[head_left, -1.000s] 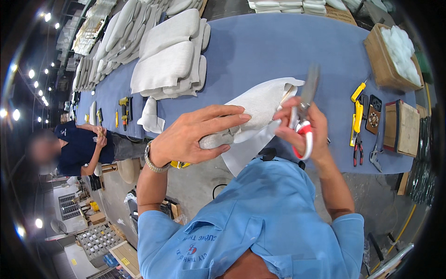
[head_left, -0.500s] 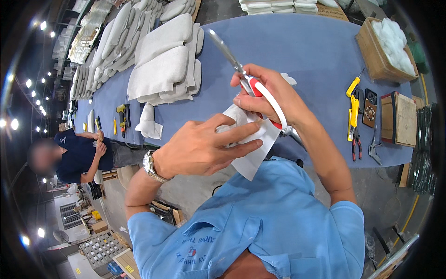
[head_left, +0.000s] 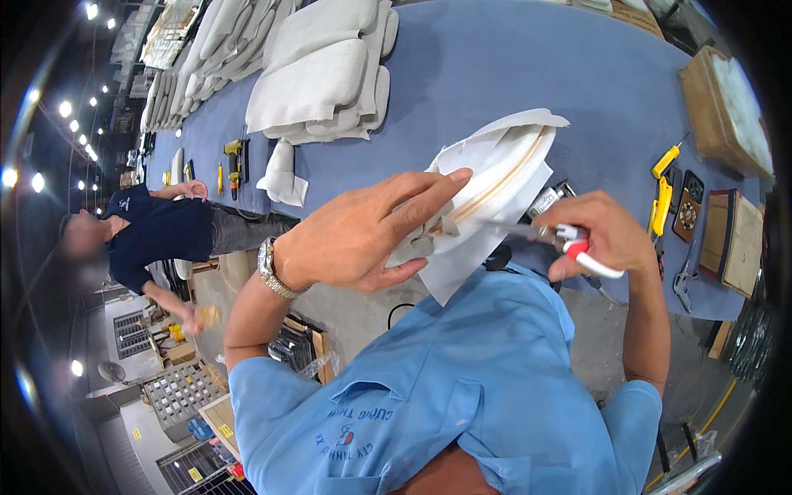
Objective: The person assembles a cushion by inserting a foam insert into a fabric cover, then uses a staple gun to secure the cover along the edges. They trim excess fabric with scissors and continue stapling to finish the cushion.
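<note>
My left hand (head_left: 363,231), with a metal watch on the wrist, grips a white fabric-covered piece (head_left: 487,177) with a tan strip along its edge. Loose white cloth (head_left: 455,272) hangs from the piece's near side, and some grey material is bunched beside my fingers. In my right hand (head_left: 610,231) is a pair of scissors (head_left: 575,244) with red and white handles. Their blades point left and meet the cloth by the tan strip; whether they are cutting is too blurred to tell.
Grey padded pieces (head_left: 318,78) lie stacked on the blue table (head_left: 487,58). Yellow tools (head_left: 660,202), a dark case (head_left: 690,198) and boxes (head_left: 730,239) sit at the right. A nail gun (head_left: 235,165) and a small padded piece (head_left: 285,177) lie left. A co-worker (head_left: 165,223) stands left.
The scissors have swung down and right, from pointing up over the piece to pointing left at it. The piece has turned to show its tan strip. The co-worker's hands have moved apart.
</note>
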Tool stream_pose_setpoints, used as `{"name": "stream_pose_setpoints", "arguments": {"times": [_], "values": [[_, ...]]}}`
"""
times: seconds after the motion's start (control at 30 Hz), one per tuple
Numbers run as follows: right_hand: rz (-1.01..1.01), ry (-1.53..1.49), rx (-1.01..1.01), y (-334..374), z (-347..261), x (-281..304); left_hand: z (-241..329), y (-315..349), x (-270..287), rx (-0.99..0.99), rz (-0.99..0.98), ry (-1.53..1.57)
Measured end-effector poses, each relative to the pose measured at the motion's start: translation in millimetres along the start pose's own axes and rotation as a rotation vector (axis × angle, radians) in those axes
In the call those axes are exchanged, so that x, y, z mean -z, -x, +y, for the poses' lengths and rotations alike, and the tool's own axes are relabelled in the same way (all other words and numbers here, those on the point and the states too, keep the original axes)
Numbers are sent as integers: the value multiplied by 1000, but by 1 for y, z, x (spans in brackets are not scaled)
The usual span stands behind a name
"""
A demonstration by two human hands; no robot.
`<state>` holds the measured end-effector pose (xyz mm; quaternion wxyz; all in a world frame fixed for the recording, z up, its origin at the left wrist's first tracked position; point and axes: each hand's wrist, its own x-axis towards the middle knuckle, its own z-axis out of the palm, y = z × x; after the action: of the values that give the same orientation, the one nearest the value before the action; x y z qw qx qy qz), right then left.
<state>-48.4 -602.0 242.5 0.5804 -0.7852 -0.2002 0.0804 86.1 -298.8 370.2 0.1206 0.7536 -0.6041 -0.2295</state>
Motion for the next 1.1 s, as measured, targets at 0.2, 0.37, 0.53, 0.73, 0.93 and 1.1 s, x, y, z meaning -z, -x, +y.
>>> {"name": "stream_pose_setpoints", "arguments": {"times": [0.2, 0.37, 0.53, 0.73, 0.93, 1.1], "values": [[-73, 151, 17, -19, -26, -9, 4, -5, -2, -39, 42, 6], [-160, 207, -54, -21, -26, 7, 4, -5, -4, -45, 48, -2], [-210, 198, -67, -28, -17, 13, 6, -5, -6, -48, 53, -18], [-251, 112, 7, -40, -4, 11, 7, -9, -2, -59, 33, -15], [-196, 134, 127, -49, 1, 6, 6, -9, 2, -51, -1, -5], [-181, 147, 183, -57, 6, 4, 3, -9, 2, -64, 27, -2]]}}
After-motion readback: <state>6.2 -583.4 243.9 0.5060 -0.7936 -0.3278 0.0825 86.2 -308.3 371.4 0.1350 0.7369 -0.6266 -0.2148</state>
